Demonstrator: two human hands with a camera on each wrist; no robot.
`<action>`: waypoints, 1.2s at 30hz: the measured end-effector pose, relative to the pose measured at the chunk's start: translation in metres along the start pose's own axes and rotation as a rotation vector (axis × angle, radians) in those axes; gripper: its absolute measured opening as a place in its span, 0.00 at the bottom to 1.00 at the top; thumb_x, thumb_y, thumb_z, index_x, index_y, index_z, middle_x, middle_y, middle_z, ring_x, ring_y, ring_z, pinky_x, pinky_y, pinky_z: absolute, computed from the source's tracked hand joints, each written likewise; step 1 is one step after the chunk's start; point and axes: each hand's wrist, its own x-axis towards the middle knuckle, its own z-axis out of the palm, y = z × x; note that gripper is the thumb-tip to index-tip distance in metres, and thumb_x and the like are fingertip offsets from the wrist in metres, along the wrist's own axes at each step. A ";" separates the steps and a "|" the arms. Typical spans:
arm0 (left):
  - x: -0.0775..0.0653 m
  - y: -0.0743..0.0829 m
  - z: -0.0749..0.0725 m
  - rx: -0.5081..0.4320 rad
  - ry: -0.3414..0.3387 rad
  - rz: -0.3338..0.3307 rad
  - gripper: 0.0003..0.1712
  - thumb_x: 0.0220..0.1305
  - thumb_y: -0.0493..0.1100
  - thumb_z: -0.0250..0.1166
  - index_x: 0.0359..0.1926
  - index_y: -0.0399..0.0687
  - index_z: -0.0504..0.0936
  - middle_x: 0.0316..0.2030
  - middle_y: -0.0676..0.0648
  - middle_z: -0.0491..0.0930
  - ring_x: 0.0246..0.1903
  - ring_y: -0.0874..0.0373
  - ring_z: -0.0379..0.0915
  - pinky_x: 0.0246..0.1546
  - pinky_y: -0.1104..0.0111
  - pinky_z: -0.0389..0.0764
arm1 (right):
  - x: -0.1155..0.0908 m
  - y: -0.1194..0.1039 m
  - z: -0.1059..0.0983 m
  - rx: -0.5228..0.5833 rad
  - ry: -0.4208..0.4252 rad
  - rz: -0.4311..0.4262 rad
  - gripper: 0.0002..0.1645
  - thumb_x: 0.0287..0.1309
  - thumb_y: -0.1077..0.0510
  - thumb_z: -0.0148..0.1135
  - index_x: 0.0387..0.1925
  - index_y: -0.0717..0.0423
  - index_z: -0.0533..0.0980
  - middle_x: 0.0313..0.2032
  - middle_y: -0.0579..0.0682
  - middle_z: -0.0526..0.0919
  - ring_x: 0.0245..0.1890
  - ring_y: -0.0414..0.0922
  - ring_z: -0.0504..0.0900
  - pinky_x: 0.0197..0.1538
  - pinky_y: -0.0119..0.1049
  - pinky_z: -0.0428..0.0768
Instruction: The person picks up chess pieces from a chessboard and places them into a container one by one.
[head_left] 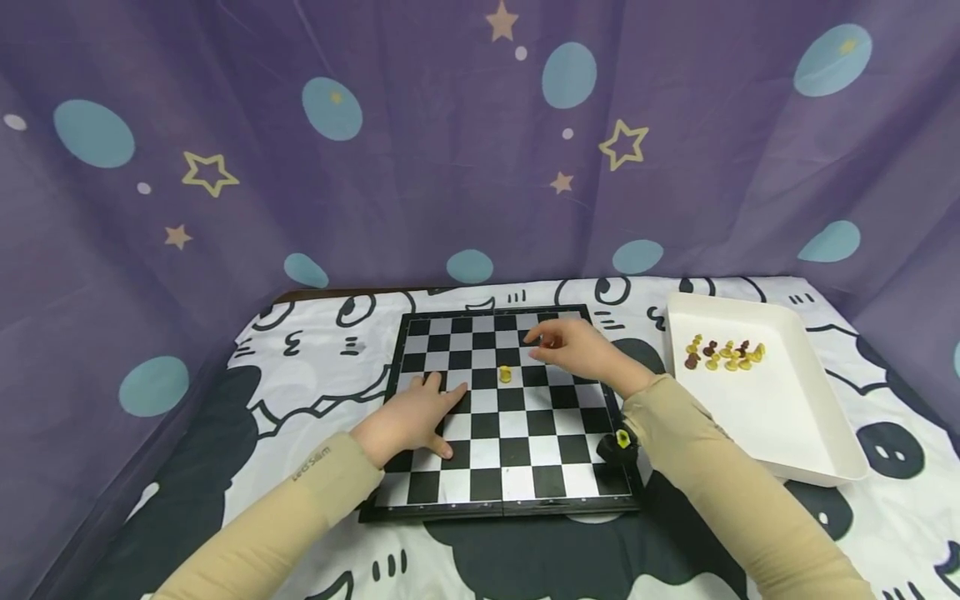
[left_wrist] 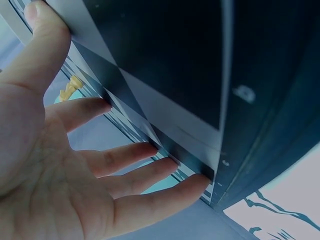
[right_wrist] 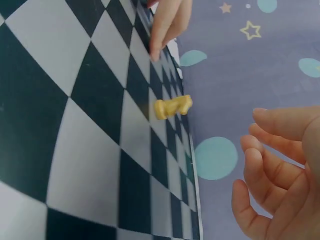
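A black-and-white chessboard [head_left: 515,452] lies on the patterned cloth. One yellow chess piece [right_wrist: 172,107], shaped like a knight, stands upright near the board's middle; the same piece [head_left: 506,374] appears between the two hands in the head view. My left hand [head_left: 418,414] rests spread on the left side of the board, and its fingertips [left_wrist: 200,181] touch the squares. Over the right part of the board hovers my right hand [head_left: 573,347], its fingers [right_wrist: 260,170] loosely bent and apart from the thumb, with nothing between them.
To the right of the board, a white tray [head_left: 780,425] holds several yellow and dark red chess pieces [head_left: 731,356] toward its back left. A purple curtain [head_left: 420,167] hangs behind the table. A black device [head_left: 617,450] sits by the right wrist, over the board's edge.
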 end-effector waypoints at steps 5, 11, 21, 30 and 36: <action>0.000 0.000 0.000 0.000 -0.002 0.000 0.56 0.39 0.56 0.75 0.70 0.47 0.61 0.59 0.29 0.64 0.57 0.34 0.63 0.53 0.49 0.73 | 0.006 0.004 0.010 0.008 -0.032 0.007 0.19 0.60 0.58 0.61 0.51 0.61 0.78 0.29 0.50 0.80 0.24 0.41 0.70 0.29 0.33 0.70; 0.002 0.000 -0.001 0.003 -0.012 -0.010 0.56 0.39 0.57 0.75 0.70 0.48 0.62 0.59 0.30 0.64 0.57 0.34 0.63 0.53 0.49 0.73 | 0.013 0.009 0.019 -0.007 -0.049 0.008 0.18 0.59 0.57 0.63 0.50 0.60 0.79 0.30 0.50 0.81 0.23 0.40 0.71 0.29 0.33 0.71; 0.001 0.001 -0.001 -0.005 -0.014 -0.010 0.55 0.41 0.57 0.75 0.70 0.48 0.61 0.59 0.30 0.64 0.57 0.34 0.63 0.51 0.49 0.74 | 0.024 0.016 0.032 0.010 -0.117 -0.066 0.18 0.59 0.53 0.63 0.49 0.56 0.79 0.33 0.50 0.82 0.35 0.44 0.81 0.36 0.36 0.80; 0.002 0.000 0.000 -0.002 -0.002 -0.001 0.56 0.40 0.57 0.75 0.70 0.48 0.62 0.59 0.30 0.64 0.56 0.35 0.63 0.50 0.49 0.74 | 0.026 0.005 0.040 -0.007 -0.146 0.000 0.17 0.58 0.57 0.64 0.49 0.58 0.79 0.33 0.50 0.84 0.34 0.43 0.81 0.34 0.32 0.78; 0.001 -0.001 0.000 0.005 -0.004 0.004 0.55 0.41 0.57 0.75 0.70 0.48 0.62 0.58 0.30 0.64 0.56 0.35 0.64 0.50 0.50 0.75 | 0.028 0.003 0.043 -0.018 -0.162 0.005 0.16 0.60 0.58 0.62 0.50 0.57 0.79 0.35 0.50 0.85 0.36 0.43 0.82 0.36 0.32 0.78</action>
